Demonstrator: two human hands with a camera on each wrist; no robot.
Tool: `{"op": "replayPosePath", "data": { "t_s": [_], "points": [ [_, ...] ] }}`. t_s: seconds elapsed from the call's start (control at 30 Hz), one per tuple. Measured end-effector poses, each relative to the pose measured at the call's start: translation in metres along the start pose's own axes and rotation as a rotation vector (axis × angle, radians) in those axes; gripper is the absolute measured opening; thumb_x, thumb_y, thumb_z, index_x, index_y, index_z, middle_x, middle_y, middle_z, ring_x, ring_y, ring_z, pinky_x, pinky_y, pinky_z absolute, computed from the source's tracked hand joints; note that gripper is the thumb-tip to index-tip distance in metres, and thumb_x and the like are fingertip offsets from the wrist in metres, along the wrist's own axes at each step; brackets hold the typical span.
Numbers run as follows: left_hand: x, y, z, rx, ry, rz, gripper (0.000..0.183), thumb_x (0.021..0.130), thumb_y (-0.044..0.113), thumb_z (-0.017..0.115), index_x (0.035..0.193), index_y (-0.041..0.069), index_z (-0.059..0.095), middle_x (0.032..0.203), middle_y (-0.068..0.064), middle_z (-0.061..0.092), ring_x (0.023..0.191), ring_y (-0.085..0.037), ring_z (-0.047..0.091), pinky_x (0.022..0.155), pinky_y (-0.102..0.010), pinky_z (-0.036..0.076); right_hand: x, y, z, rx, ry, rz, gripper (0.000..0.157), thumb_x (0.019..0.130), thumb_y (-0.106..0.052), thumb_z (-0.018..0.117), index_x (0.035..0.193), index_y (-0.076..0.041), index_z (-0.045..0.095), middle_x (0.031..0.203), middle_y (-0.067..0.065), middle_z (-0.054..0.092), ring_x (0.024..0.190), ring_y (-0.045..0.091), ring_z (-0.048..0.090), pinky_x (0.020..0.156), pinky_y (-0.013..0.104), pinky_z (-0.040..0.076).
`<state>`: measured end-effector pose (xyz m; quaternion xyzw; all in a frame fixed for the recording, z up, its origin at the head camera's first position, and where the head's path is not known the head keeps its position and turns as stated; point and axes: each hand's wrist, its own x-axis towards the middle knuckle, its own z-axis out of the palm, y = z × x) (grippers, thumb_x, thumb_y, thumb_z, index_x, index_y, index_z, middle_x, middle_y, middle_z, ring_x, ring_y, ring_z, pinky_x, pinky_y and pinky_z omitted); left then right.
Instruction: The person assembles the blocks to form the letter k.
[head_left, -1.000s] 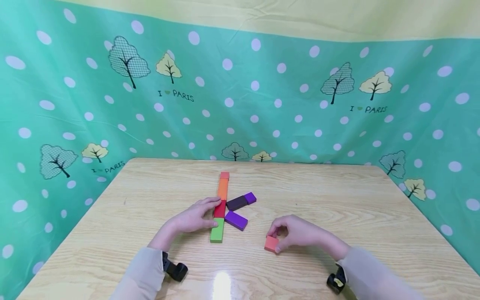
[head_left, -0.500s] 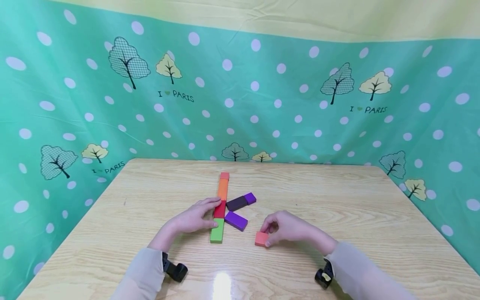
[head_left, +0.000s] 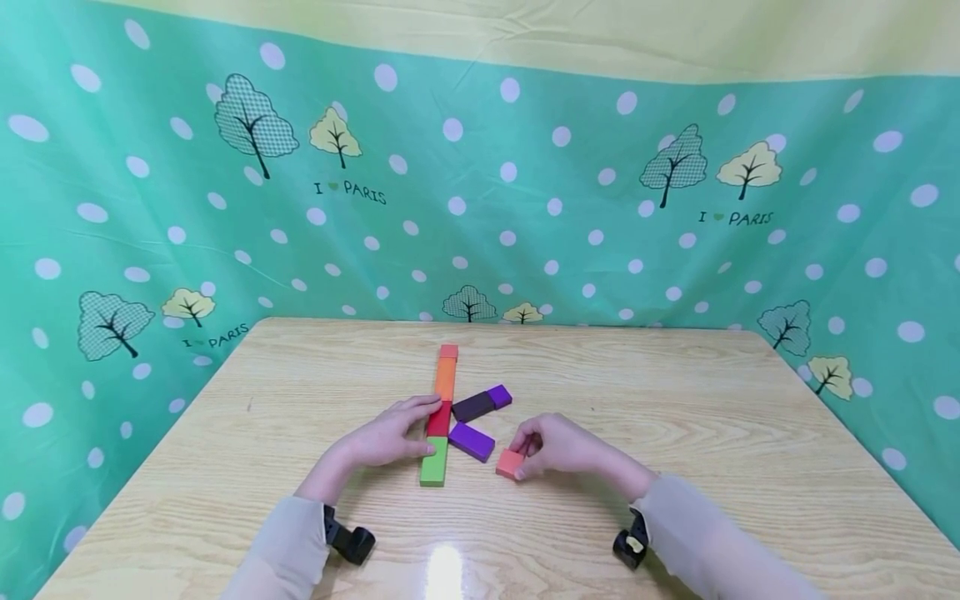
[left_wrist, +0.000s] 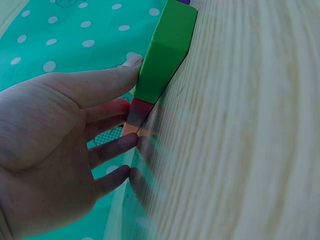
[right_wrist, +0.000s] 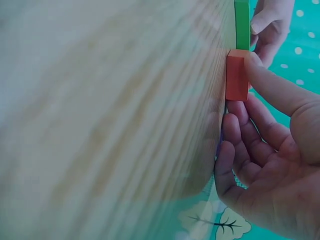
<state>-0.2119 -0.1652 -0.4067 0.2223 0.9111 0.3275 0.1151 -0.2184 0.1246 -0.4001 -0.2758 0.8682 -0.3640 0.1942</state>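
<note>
My right hand (head_left: 558, 443) pinches a small coral block (head_left: 510, 463) between thumb and fingers, low over the table; the right wrist view shows the thumb on this orange-looking block (right_wrist: 237, 76). My left hand (head_left: 392, 433) lies with fairly straight fingers along the left side of a row of blocks. Its thumb touches the green block (head_left: 432, 467), seen large in the left wrist view, and its fingertips reach the red block (head_left: 439, 419). Beyond these the row continues with an orange block (head_left: 446, 379) and a coral cube (head_left: 448, 351). A purple block (head_left: 472, 442) slants off toward the right hand.
A dark block (head_left: 472, 407) slants up and right from the row, with a small purple cube (head_left: 500, 396) at its end. All lie on a wooden table (head_left: 675, 392), backed by a green dotted curtain (head_left: 420, 233).
My right hand has slid left and slightly away from me with the coral block, bringing it close to the slanted purple block. The left hand and the row have stayed put.
</note>
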Motion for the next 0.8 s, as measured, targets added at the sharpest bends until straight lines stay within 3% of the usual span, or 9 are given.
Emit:
{"op": "replayPosePath", "data": {
  "t_s": [0.8],
  "points": [
    [0.003,0.001,-0.003,0.022,-0.002,0.021,0.069,0.082,0.027,0.066,0.14,0.006,0.035,0.146,-0.011,0.03,0.135,-0.034,0.022,0.108,-0.05,0.023,0.015,-0.002,0.003,-0.004,0.038,0.003,0.026,0.069,-0.02,0.079,0.089,-0.01,0.066,0.077,-0.002,0.06,0.071,0.011,0.053,0.062,0.021,0.046]
  ]
}}
